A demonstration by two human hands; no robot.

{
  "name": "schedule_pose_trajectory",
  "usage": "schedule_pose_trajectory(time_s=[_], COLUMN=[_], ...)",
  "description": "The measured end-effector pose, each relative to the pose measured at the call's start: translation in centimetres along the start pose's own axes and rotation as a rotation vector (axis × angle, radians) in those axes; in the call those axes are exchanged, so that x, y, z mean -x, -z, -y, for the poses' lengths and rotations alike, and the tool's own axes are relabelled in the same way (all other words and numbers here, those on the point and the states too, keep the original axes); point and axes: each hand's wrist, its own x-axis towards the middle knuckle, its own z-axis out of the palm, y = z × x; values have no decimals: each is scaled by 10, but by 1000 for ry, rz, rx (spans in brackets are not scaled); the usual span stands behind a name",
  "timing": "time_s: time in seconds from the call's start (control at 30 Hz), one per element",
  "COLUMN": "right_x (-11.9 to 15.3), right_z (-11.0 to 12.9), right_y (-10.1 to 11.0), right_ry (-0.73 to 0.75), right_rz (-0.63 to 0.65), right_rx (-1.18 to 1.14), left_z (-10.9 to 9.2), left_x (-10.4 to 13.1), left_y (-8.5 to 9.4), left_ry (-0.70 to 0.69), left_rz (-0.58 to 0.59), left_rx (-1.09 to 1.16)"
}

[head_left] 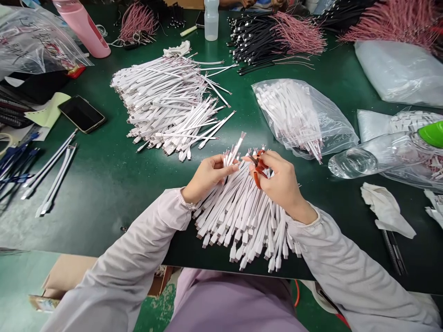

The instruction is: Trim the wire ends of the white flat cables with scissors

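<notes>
Between the thumb and fingers of my left hand is a white cable, its stripped wire ends pointing up and away from me. My right hand is closed round small scissors with orange-red handles. The scissors' blades point left, close to the cable; whether they touch it I cannot tell. Under both hands a pile of short white USB cables fans out, plugs toward me and bare wire ends away. A second heap of white cables lies farther off to the left.
A clear bag of white cables and a bottle with a green cap lie at right. Black cables with pink wires sit behind. At left are a phone and a pink bottle. The green table's near edge runs before me.
</notes>
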Motion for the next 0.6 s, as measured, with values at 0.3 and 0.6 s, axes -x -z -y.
schedule_pose_trajectory(time_s=[0.3,0.6], right_x=[-3,-4], right_z=[-1,-1], right_y=[5,5], right_ry=[-96,-102], right_rz=[-158,-190], right_rx=[-67,-10], left_z=[3,3], left_x=[1,0], left_y=[-3,-2], left_ry=[-25,-45], left_rz=[-12,5], left_rx=[-136,-127])
